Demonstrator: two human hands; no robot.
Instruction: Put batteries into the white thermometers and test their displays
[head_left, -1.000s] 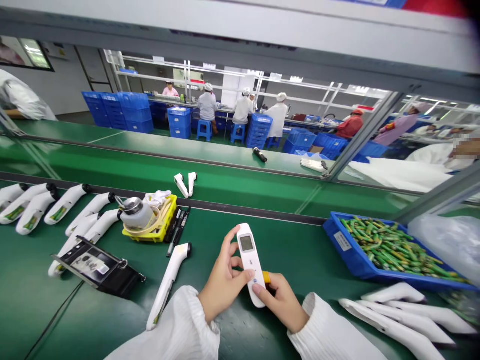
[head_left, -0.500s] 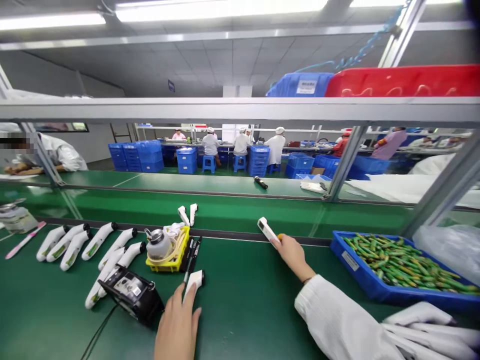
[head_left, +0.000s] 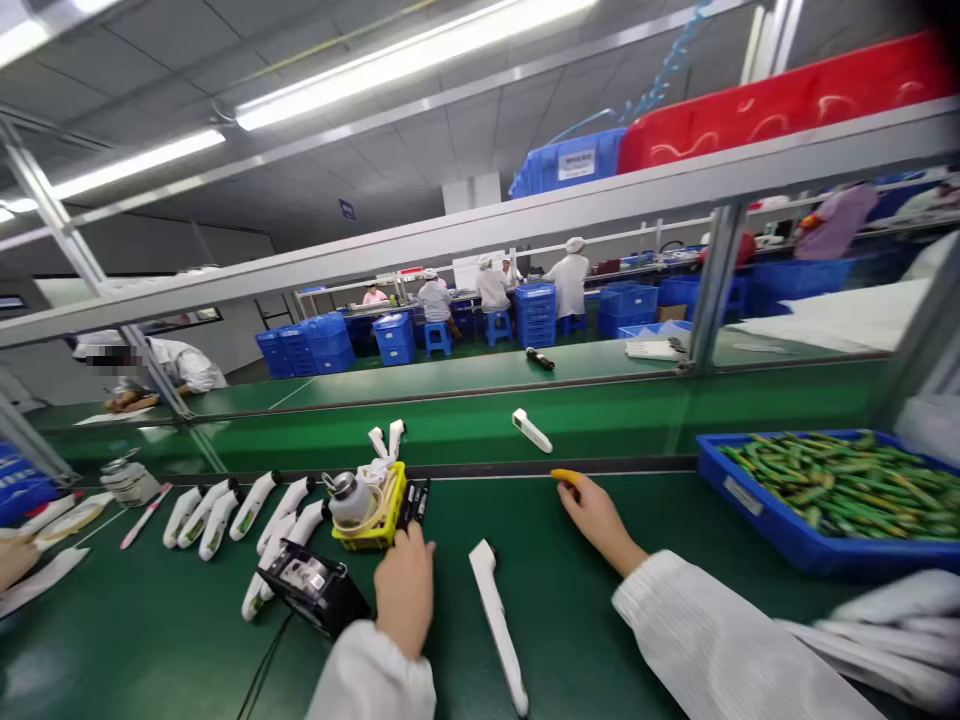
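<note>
My left hand reaches to the black pens beside the yellow basket; its fingertips are partly hidden, so its grip is unclear. My right hand is over the green mat, with a yellow cover on one fingertip, and its fingers are loosely extended with nothing in them. Beyond it, a small white device lies on the green belt. Between my hands a long white handheld device rests on the mat, its head pointing away from me.
Several white devices and a black boxy instrument are on the left. A blue tray of green-yellow pieces stands at the right, near stacked white parts. Another person's hand shows at the left edge.
My right hand has let go of the small white device, which now lies on the belt. My left hand has moved off the other white device and up to the pens. The view has tilted.
</note>
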